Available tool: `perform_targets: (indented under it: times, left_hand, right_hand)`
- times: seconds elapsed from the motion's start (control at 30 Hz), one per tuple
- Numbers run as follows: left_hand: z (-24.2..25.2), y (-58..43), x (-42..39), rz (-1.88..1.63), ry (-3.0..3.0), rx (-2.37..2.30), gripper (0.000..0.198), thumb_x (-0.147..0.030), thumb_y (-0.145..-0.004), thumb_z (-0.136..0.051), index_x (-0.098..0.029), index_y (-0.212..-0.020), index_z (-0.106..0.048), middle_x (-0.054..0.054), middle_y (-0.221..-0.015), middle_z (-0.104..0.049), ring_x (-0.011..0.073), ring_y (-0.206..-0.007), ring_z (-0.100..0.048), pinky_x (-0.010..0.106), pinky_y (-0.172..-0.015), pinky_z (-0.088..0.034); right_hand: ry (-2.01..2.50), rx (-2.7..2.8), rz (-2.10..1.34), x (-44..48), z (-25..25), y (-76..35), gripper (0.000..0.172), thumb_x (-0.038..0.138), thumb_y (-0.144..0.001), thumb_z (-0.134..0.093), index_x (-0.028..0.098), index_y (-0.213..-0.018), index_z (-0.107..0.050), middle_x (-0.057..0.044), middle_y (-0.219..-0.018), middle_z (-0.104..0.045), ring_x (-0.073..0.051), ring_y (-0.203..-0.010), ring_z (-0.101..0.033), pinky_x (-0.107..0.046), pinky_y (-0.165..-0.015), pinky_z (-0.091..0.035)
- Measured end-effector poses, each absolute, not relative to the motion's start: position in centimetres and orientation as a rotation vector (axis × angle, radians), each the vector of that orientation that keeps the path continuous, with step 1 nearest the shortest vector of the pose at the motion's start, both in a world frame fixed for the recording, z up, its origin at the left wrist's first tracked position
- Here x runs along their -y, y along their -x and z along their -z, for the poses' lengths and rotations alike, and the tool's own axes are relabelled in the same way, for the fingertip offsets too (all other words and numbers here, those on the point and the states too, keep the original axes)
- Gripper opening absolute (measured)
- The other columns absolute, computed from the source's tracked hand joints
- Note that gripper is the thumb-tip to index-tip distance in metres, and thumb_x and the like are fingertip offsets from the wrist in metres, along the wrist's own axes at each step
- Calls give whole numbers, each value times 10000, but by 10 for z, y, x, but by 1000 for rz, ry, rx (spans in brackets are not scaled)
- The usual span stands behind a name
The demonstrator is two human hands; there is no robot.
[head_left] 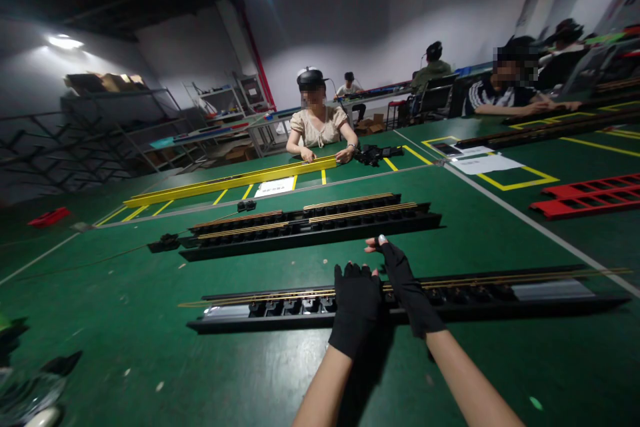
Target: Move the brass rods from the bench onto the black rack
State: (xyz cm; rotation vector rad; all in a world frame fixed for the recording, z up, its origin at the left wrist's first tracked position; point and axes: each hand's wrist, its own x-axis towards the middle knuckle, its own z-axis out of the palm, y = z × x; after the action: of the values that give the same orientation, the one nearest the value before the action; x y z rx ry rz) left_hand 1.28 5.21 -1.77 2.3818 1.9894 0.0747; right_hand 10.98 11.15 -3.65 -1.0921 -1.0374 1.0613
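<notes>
A long black rail (260, 325) lies on the green table in front of me, with a row of black blocks inside and thin gold-coloured rods (225, 301) running along it past both ends. My left hand (356, 307), in a black fingerless glove, lies across the middle of this rail, fingers curled over the far edge; its palm side is hidden. Just to the right, my right hand (407, 290), gloved alike, reaches over the same rail with thumb and fingers stretched out beyond it. Nothing shows between those fingers.
Beyond lie two similar black rails (320, 239) with rods. A person (320, 127) opposite touches a yellow rail (230, 183). Red slotted frames (590, 199) lie at right, near another person (505, 93). A small black part (164, 243) sits at left; plastic-wrapped items (35, 387) are at lower left.
</notes>
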Motion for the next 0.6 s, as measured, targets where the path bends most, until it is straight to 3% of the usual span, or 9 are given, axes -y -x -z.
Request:
perform_targets:
  times: [0.13,0.33,0.5,0.6]
  left_hand:
    - [14,-10,-52,-113,-2398,-1958,392,-322,-1032,-315,-215,-1233,-634,127,-1312,-640,303,-1277,-533,596,-1109,-333]
    - [5,10,-55,-95,-2371,-2091,387,-356,-1034,-323,-249,-1261,-618,110,-1368,-607,300,-1297,-514,617,-1117,-300]
    - [7,18,-54,-12,-2410,-2066,403,-334,-1036,-281,-263,-1169,-654,108,-1116,-716,287,-1069,-648,610,-994,-417]
    - [7,19,-52,-13,-2430,-2041,416,-340,-1038,-263,-256,-1172,-648,113,-1116,-711,278,-1055,-652,585,-977,-442]
  right_hand:
    - [1083,1020,-1074,-111,35,-109,647,855,-719,-521,237,-799,-695,-77,-803,-736,-265,-787,-691,-358,-568,-527]
    - [1032,1009,-1051,-113,31,-107,680,891,-667,-539,230,-748,-677,-67,-760,-729,-255,-741,-688,-425,-721,-558]
    - [1041,1009,-1053,-114,39,-106,601,773,-831,-513,197,-839,-684,-46,-802,-719,-221,-781,-688,-424,-800,-549]
    - [1049,1027,-1061,-114,42,-106,459,606,-938,-531,168,-956,-665,-29,-895,-702,-158,-809,-668,-377,-809,-550]
